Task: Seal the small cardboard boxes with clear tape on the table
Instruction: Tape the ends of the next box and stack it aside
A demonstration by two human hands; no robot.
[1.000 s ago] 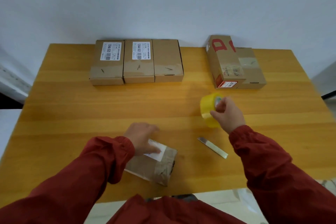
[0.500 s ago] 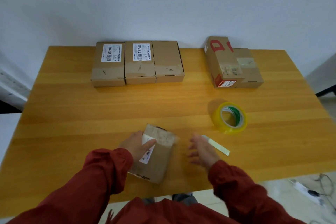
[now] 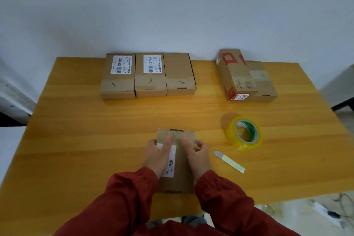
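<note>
My left hand [image 3: 155,156] and right hand [image 3: 195,154] lie flat on the small brown cardboard box [image 3: 177,161] — grip released, fingers pressing its top — on the yellow wooden bench [image 3: 76,140], left of the yellowish clear tape roll [image 3: 243,133].

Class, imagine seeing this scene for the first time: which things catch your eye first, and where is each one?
Two hands, the left hand and right hand, press flat on a small brown cardboard box at the near edge of the orange wooden table. To its right lies a yellowish roll of clear tape; three matching brown boxes line the far edge.
</note>
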